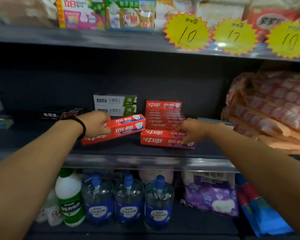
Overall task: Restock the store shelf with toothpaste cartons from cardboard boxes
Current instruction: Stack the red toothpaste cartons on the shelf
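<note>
On the dark middle shelf (42, 142), black cartons (59, 114) are lying at the left. The left hand (95, 125) is gripping a tilted red toothpaste carton (121, 129), fingers curled round its near end, bare shelf lying beneath it. White-green cartons (115, 104) are sitting behind. The right hand (192, 130) is resting curled fingers on the front red carton (163, 140), before the red stack (164, 115). Pink packs (270, 108) are crowding the right edge.

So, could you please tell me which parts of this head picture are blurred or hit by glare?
Head view: the top-shelf packets and yellow price stars are blurred, with glare on the shelf edge; the red toothpaste carton in the left hand reads sharply.
</note>
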Tool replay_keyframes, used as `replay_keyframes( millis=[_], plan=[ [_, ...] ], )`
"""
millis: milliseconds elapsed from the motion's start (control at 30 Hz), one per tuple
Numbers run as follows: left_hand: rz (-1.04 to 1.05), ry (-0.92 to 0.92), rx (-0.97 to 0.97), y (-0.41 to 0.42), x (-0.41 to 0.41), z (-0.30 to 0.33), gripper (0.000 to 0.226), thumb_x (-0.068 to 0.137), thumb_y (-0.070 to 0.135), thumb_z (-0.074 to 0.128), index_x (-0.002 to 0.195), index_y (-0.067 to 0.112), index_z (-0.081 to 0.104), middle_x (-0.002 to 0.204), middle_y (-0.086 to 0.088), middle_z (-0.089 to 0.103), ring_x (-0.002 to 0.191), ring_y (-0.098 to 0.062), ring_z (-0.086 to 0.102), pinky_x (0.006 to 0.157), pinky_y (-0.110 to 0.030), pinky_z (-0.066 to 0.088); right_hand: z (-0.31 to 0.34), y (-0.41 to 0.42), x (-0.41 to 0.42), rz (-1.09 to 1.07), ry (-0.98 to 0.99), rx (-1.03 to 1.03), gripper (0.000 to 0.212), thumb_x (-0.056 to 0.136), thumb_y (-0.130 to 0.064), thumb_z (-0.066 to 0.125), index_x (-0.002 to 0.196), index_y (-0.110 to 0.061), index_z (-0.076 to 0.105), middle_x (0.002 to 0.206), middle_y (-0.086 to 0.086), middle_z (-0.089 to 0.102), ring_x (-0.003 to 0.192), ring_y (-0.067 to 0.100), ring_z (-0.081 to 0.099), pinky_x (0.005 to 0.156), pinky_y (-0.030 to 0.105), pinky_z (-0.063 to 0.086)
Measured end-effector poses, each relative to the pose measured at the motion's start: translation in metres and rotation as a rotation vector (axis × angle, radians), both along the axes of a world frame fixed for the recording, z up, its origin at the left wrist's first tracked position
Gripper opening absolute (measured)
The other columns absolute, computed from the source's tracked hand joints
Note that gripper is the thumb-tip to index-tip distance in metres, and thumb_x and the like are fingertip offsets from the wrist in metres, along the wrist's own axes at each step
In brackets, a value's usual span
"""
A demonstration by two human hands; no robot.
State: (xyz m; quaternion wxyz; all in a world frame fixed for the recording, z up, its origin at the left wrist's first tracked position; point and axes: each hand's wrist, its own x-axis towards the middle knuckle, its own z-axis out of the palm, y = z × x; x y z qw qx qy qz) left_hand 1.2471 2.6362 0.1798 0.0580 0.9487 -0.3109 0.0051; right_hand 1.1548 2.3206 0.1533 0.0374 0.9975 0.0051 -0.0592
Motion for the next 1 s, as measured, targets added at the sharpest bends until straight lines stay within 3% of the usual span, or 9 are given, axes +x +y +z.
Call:
replay_keyframes(
  millis=[133,367,633,1000],
  plan=[
    [-0.004,0.007,-0.015,-0.004,0.021,-0.008,0.019,0.089,0.027,0.06,0.102,0.014,0.062,0.098,-0.002,0.062,0.087,-0.019,0.058,0.071,-0.026,0.044,-0.006,-0.004,0.028,-0.011,0.008,-0.014,0.04,0.082,-0.023,0.067,0.121,-0.017,0.061,0.117,0.003,0.062,0.102,0.021,0.06,0.091,0.039,0.053],
    [-0.001,0.026,-0.022,-0.006,0.033,-0.014,0.02,0.09,0.027,0.059,0.102,0.012,0.062,0.098,-0.003,0.063,0.088,-0.02,0.059,0.072,-0.027,0.046,-0.02,-0.006,0.04,0.043,-0.115,-0.081,0.048,0.082,-0.033,0.068,0.128,-0.026,0.057,0.125,-0.004,0.061,0.108,0.017,0.059,0.092,0.039,0.053],
    [-0.011,0.047,-0.036,-0.012,0.03,-0.018,0.023,0.09,0.027,0.059,0.107,0.013,0.061,0.101,-0.004,0.063,0.09,-0.019,0.06,0.073,-0.026,0.048,-0.028,0.0,0.043,0.084,-0.275,-0.166,0.039,0.091,-0.033,0.062,0.125,-0.014,0.058,0.132,0.003,0.054,0.116,0.021,0.053,0.087,0.029,0.042],
    [-0.051,0.056,-0.017,-0.022,0.036,-0.023,0.022,0.089,0.029,0.06,0.105,0.013,0.061,0.099,-0.005,0.065,0.089,-0.02,0.061,0.08,-0.034,0.053,-0.032,0.002,0.058,0.05,-0.236,-0.1,0.036,0.089,-0.03,0.064,0.12,-0.012,0.06,0.122,0.006,0.062,0.106,0.022,0.059,0.083,0.028,0.044]
  ],
)
